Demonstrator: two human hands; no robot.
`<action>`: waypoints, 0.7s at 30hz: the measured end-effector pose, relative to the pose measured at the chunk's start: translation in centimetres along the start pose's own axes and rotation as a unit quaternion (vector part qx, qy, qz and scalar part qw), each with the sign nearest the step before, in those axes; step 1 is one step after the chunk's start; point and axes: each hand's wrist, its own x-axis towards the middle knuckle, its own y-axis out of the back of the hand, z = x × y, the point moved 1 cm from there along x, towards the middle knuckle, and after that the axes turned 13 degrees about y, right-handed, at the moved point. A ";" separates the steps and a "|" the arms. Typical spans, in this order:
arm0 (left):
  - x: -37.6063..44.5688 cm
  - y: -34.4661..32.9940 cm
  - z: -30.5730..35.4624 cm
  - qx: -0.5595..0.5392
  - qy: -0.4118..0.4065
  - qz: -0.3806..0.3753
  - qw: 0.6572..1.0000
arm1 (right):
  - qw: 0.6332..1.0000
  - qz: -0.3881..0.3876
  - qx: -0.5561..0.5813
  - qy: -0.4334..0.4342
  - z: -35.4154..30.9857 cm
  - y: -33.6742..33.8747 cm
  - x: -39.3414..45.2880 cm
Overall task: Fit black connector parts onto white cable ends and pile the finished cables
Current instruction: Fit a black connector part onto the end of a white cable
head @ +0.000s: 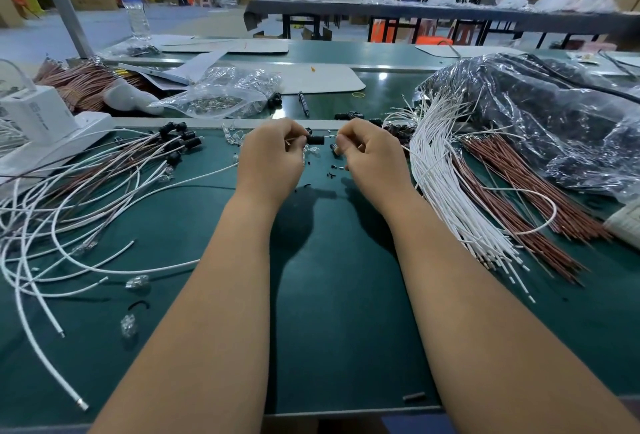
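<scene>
Holding a black connector part point(316, 140) pinched in the left hand point(272, 156) above the green bench mat point(329, 329), the worker's right hand point(369, 153) pinches a white cable end point(331, 135) level with its bore, evidently for insertion, unfitted white cables point(446, 187) staged rightward, finished cables point(114, 163) piled leftward.

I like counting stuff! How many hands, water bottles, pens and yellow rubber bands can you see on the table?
Hands: 2, the left hand and the right hand, both pinching at one black connector part
Water bottles: 1
Pens: 1
Yellow rubber bands: 1
Total: 5
</scene>
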 end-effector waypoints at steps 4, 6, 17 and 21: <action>0.1 0.0 -0.1 -0.005 0.015 -0.005 1.000 | 0.999 0.038 0.018 -0.003 0.0 -0.1 0.2; 0.1 -0.1 -0.2 -0.007 0.020 -0.007 1.000 | 0.998 0.052 0.036 -0.012 0.1 0.0 0.3; 0.1 -0.2 -0.2 -0.018 0.034 -0.014 0.999 | 0.995 0.077 0.056 -0.011 -0.3 0.1 0.2; -0.2 -0.2 -0.1 -0.002 0.016 -0.024 1.000 | 0.985 0.089 0.136 -0.053 -0.3 0.3 0.2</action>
